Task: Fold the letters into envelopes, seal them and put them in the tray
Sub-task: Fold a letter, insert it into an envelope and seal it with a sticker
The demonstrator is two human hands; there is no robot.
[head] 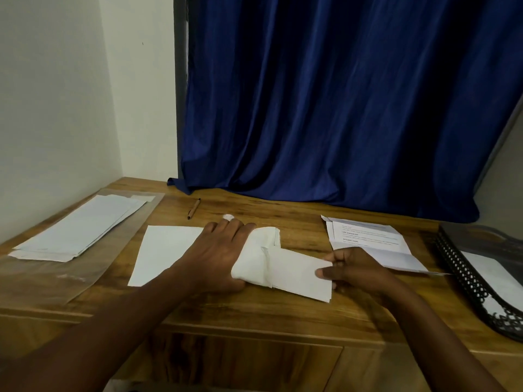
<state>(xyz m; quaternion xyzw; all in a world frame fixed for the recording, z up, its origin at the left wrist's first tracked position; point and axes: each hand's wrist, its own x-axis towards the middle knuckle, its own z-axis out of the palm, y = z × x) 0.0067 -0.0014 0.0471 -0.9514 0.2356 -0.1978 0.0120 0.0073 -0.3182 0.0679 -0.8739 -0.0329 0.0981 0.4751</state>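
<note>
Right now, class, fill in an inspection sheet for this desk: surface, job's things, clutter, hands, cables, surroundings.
Surface: wooden desk.
Job's things: envelope with folded letter going in; envelope stack on plastic sleeve at left; printed letters at right; black mesh tray holding one envelope.
Clutter: pen.
Hands: left hand grips the envelope's mouth; right hand pinches the letter.
Cables: nothing seen.
Surroundings: blue curtain, white wall.
</note>
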